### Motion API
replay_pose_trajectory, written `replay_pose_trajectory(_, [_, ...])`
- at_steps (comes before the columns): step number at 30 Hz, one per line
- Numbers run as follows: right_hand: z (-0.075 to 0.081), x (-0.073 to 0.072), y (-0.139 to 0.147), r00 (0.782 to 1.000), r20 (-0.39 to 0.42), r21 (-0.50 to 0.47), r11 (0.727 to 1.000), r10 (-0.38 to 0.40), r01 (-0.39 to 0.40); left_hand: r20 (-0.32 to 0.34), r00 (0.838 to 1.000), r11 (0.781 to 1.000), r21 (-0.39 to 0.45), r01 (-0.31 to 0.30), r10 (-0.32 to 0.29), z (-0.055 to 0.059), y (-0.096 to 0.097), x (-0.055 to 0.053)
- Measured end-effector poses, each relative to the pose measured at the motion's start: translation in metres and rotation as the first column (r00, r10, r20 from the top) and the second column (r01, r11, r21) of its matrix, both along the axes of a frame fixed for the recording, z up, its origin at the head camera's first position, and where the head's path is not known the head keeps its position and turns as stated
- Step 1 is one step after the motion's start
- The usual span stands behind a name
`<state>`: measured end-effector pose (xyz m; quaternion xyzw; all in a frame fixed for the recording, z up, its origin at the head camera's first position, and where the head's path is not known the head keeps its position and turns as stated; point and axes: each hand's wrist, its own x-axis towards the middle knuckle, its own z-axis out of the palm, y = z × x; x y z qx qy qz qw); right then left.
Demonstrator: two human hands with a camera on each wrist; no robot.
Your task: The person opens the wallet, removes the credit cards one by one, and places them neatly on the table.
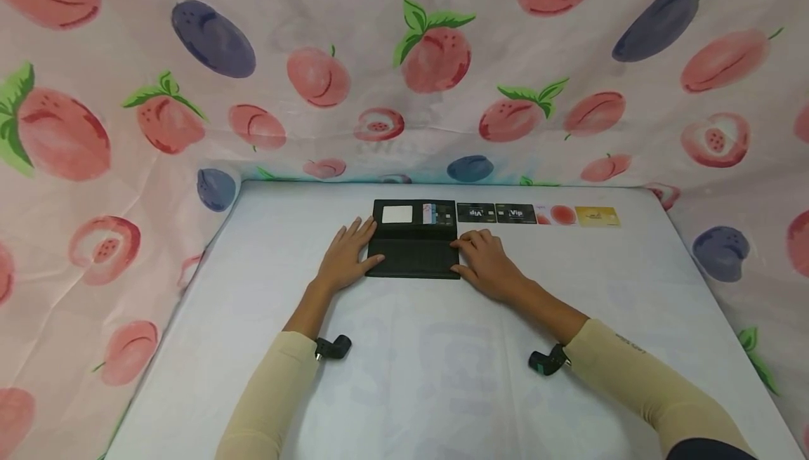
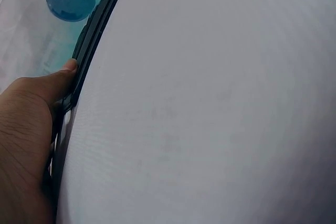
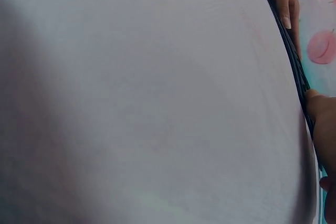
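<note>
A black long wallet (image 1: 413, 258) lies unfolded on the table. Its upper half shows a white patch (image 1: 397, 214) at the left and a light, colourful strip (image 1: 430, 214) next to dark card slots. My left hand (image 1: 345, 255) rests along the wallet's left side, fingers stretched forward and thumb over its lower half. On the opposite side, my right hand (image 1: 489, 265) touches the right edge with forefinger and thumb, its fingers loosely bent. In the left wrist view the thumb (image 2: 65, 74) lies against the wallet's dark edge (image 2: 94, 32).
A row of cards runs right from the wallet's top corner: two black Vip cards (image 1: 515, 213), a pale card with a red round print (image 1: 556, 215), and a gold card (image 1: 597, 217). The white-covered table (image 1: 411, 376) meets a fruit-print cloth (image 1: 379, 31) behind and at both sides.
</note>
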<state>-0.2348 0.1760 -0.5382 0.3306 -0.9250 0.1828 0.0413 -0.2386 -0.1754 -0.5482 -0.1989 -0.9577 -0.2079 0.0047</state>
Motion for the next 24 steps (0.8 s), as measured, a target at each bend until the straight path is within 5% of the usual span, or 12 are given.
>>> replay_pose_trajectory(11, [0.0,-0.003,0.013,1.0,-0.013,0.101,0.995,-0.006,0.007,0.005,1.0,1.0,-0.006,-0.003,0.003,0.003,0.001,0.001])
replay_pose_trajectory(24, [-0.005,-0.004,0.027,0.999,0.044,-0.057,0.998,-0.001,0.003,0.003,1.0,1.0,-0.001,0.0,0.0,0.003,0.001,0.002])
